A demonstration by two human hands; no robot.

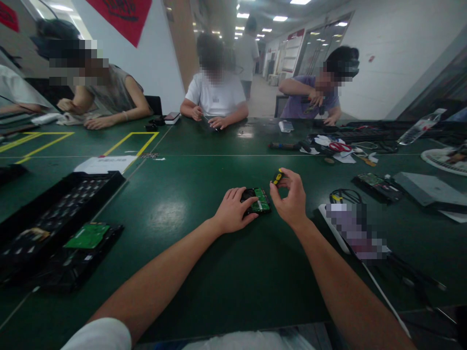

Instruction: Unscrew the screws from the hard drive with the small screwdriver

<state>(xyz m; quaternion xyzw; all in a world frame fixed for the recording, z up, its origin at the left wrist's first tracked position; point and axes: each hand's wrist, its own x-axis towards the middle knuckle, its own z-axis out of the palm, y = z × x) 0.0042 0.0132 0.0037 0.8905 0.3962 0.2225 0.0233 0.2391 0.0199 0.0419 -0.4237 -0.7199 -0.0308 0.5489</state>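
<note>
Hard drive [249,195], green board [261,200] not yet off, lies pressed under the open, flat left hand [233,213]; beside it the right hand [292,200] pinches a yellow-black screwdriver [278,177].

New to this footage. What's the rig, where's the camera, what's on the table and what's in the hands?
There is no machine here: a person works with bare hands, and the single camera sits on their head, looking forward and down. The two forearms coming in from the bottom are theirs.

The left hand holds down a small hard drive, green circuit board up, on the green table. The right hand pinches what looks like a small yellow-and-black screwdriver just above the drive; its tip is hidden.

At the left is a black tray with a loose circuit board beside it. Red-handled scissors and a water bottle lie farther right. Other people sit across the table.
</note>
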